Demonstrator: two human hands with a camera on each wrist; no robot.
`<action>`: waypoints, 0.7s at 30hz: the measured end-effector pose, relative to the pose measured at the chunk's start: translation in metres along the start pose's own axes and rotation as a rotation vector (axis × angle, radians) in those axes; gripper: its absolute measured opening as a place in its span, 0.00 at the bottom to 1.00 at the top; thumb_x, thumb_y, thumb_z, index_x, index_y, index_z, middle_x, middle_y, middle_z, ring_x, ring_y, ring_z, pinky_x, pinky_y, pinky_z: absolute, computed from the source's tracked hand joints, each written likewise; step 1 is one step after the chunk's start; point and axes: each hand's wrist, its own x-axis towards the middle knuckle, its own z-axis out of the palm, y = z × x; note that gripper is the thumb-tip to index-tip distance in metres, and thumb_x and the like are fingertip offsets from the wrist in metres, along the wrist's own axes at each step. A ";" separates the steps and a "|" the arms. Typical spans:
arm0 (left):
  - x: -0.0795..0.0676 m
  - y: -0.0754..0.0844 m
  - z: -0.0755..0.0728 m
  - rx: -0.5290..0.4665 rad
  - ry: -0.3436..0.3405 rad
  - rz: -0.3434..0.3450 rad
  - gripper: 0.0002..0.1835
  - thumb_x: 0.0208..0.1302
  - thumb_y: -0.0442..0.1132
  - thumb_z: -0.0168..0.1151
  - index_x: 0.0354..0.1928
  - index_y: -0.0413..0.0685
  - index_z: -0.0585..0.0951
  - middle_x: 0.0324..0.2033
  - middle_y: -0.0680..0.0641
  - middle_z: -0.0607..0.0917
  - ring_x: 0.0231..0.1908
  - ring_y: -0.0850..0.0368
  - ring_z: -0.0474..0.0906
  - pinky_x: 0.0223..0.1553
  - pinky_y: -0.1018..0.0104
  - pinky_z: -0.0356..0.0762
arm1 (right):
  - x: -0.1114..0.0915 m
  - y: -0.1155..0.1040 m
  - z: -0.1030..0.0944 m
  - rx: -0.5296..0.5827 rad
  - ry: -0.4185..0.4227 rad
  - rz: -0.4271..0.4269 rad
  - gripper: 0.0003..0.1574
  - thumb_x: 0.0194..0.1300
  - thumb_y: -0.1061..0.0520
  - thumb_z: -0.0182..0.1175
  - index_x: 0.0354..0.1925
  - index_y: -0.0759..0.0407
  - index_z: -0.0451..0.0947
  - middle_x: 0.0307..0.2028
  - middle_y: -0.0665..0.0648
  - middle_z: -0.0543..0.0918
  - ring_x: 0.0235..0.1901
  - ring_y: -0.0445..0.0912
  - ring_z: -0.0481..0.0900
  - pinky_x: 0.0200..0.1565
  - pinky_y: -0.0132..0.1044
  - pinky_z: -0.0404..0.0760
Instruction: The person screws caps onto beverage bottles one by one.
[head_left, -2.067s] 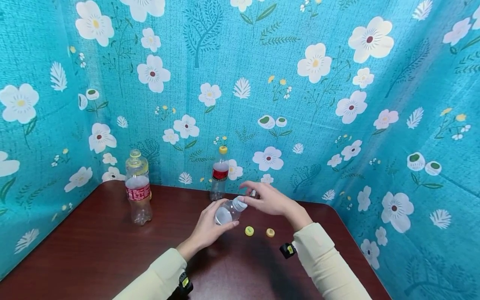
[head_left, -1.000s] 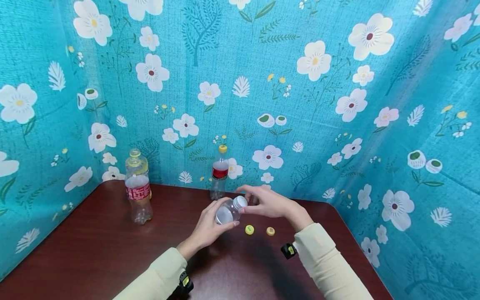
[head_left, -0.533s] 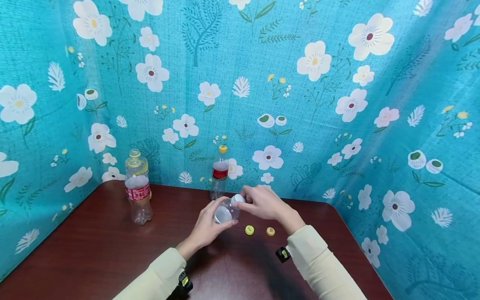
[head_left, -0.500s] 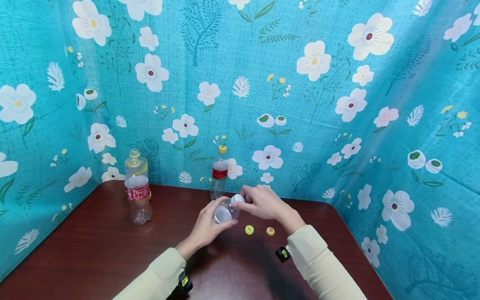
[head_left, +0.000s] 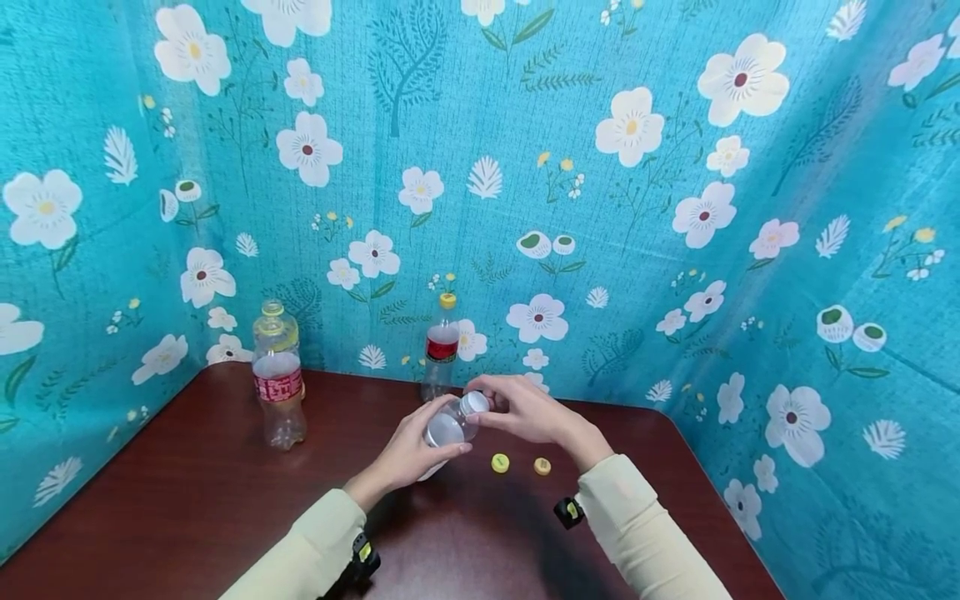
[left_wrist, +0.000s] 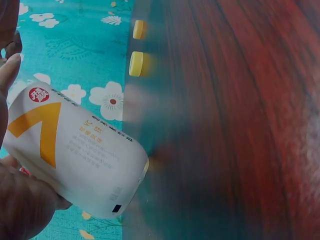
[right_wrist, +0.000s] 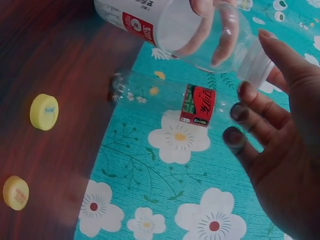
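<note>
A clear plastic bottle (head_left: 447, 429) with a white cap (head_left: 474, 403) is held tilted above the table, its neck toward the right. My left hand (head_left: 408, 450) grips it around the body. Its white label with an orange stripe shows in the left wrist view, where the bottle (left_wrist: 80, 150) points its base down toward the table. My right hand (head_left: 528, 408) pinches the white cap between thumb and index finger. In the right wrist view the other fingers of the right hand (right_wrist: 295, 120) are bent and apart from the cap (right_wrist: 256, 65).
A yellow cap (head_left: 500, 463) and an orange cap (head_left: 542, 467) lie on the brown table (head_left: 165, 500). A red-labelled bottle (head_left: 442, 342) with a yellow cap stands behind. Uncapped, a pink-labelled bottle (head_left: 279, 387) stands left, another partly hidden behind it. Floral cloth (head_left: 480, 217) surrounds the table.
My right hand's fingers have come in around the white cap, turned it, and shifted their hold on it. The bottle has moved slightly left in my left hand.
</note>
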 end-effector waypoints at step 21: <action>-0.005 0.003 0.003 -0.030 0.103 0.025 0.40 0.56 0.51 0.79 0.69 0.57 0.73 0.59 0.51 0.81 0.50 0.48 0.80 0.43 0.59 0.84 | 0.005 -0.017 0.014 -0.019 0.149 0.078 0.22 0.70 0.42 0.66 0.54 0.53 0.81 0.23 0.43 0.76 0.23 0.38 0.73 0.24 0.32 0.74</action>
